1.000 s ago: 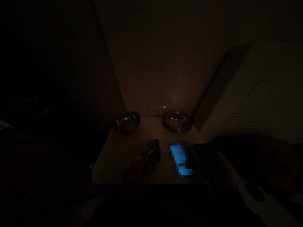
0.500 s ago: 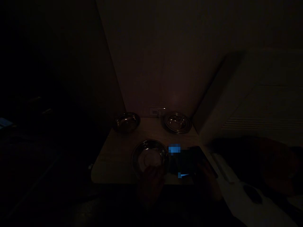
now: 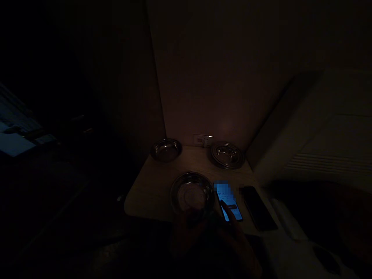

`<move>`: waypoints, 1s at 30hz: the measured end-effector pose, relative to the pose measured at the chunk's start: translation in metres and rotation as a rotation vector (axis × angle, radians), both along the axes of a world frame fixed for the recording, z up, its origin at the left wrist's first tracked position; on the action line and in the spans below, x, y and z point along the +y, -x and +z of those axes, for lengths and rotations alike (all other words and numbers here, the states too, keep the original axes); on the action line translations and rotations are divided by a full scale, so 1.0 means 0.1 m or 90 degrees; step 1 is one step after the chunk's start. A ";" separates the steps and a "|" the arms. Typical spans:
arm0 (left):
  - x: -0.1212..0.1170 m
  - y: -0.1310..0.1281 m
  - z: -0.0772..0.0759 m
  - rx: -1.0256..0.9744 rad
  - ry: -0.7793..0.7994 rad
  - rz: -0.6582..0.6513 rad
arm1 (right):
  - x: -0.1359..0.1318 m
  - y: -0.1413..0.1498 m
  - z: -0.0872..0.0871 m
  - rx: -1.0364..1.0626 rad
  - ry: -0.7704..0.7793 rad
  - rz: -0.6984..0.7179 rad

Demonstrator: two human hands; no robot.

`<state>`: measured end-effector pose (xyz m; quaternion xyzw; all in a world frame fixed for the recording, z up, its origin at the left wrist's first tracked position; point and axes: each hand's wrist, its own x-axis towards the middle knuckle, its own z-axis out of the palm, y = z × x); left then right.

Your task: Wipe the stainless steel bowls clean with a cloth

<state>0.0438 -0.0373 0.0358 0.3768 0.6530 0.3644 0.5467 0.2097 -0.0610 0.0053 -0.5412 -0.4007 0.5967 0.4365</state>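
The scene is very dark. My left hand (image 3: 184,232) is at the near rim of a shiny metal bowl (image 3: 192,193), its fingers curled together; a dark shape beside them cannot be made out. My right hand (image 3: 238,236) reaches over the lower part of a phone (image 3: 231,201) with a lit blue screen, the index finger stretched out onto the screen. To the right of it lies a second phone-like slab (image 3: 258,209), its face dark. All of these rest on a small light wooden table (image 3: 148,193).
Another metal bowl (image 3: 166,150) stands at the back left of the table, and stacked metal dishes (image 3: 227,155) at the back right. Behind them is a wall socket (image 3: 202,140). On the pale surface at right lies a dark oval object (image 3: 327,259).
The dark slab has gone from over the lit phone to its right side, uncovering the screen. My right hand has let go of it and now points at the screen. The view has shifted slightly.
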 end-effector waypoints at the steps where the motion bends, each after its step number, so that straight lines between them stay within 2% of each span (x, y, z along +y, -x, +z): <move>1: -0.03 -0.01 0.01 0.011 -0.012 -0.015 | 0.00 -0.01 0.04 -0.028 0.010 0.030; 3: -0.06 -0.02 0.02 0.032 -0.032 -0.043 | -0.01 -0.01 0.09 -0.086 0.032 0.063; 5: -0.07 0.01 0.03 0.036 -0.046 -0.040 | -0.01 0.01 0.10 -0.120 0.044 0.057; 7: -0.05 0.10 -0.01 0.032 -0.047 0.034 | 0.00 0.03 0.12 -0.143 0.042 0.018; 9: 0.02 0.26 -0.08 0.037 -0.047 0.150 | 0.03 0.01 0.15 -0.162 0.031 -0.022; 10: 0.06 0.34 -0.13 0.030 -0.044 0.179 | 0.04 -0.01 0.17 -0.170 0.024 -0.037; 12: 0.18 0.50 -0.24 0.028 -0.080 0.177 | 0.08 -0.09 0.20 -0.192 0.006 -0.049; 15: 0.39 0.64 -0.35 0.080 -0.006 0.162 | 0.13 -0.25 0.20 -0.281 -0.056 -0.062; 18: 0.58 0.66 -0.42 0.118 0.013 0.147 | 0.17 -0.35 0.13 -0.352 -0.119 -0.077; 23: 0.66 0.57 -0.45 0.112 -0.004 0.043 | 0.25 -0.30 0.01 -0.235 -0.035 -0.131; 27: 0.55 0.50 -0.42 0.056 -0.077 0.110 | 0.31 -0.28 -0.13 -0.242 -0.044 -0.146; 30: 0.48 0.48 -0.46 -0.003 -0.125 0.158 | 0.33 -0.28 -0.27 -0.265 -0.092 -0.106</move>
